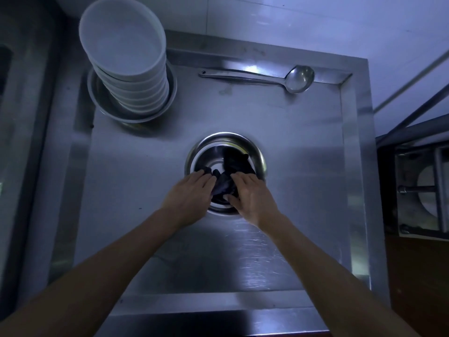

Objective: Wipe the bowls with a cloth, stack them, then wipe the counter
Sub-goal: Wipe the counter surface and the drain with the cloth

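While gathered over a steel bowl at frame centre, both at work on a dark cloth bunched inside it — left hand flat with fingers fairly straight, pressing one edge; right hand with fingers curled, pinching the folds. Upper left: white bowls stacked in a steel basin. Top centre-right of the steel worktop — a ladle lying flat.
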